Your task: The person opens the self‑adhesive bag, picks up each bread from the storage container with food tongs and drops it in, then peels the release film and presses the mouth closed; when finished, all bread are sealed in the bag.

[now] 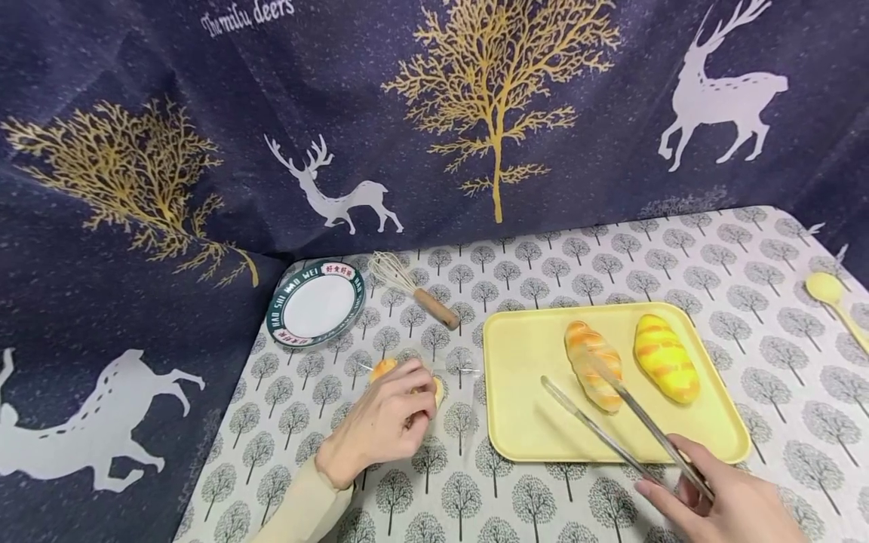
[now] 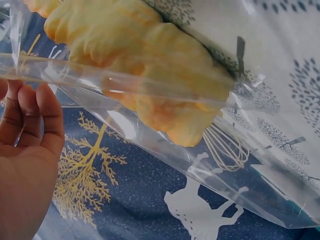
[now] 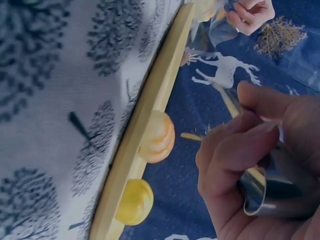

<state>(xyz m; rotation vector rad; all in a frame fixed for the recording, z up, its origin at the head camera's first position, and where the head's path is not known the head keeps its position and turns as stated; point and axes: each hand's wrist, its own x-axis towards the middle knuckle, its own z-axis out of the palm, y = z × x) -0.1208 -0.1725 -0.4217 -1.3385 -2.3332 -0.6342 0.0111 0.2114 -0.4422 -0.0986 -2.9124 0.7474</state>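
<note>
My left hand pinches the edge of a clear plastic bag. A golden-brown bread roll lies inside the bag; in the head view the hand hides most of it. Metal tongs are gripped in my right hand, their arms spread. One tong tip lies over an orange-striped bread on the yellow tray; the other is left of that bread. I cannot tell whether the tips touch anything. A yellow bread with orange stripes sits beside it on the tray.
A green-rimmed white plate stands at the table's back left, with a wooden-handled whisk to its right. A pale yellow spoon lies at the far right. Behind the tree-patterned tablecloth hangs a dark blue curtain.
</note>
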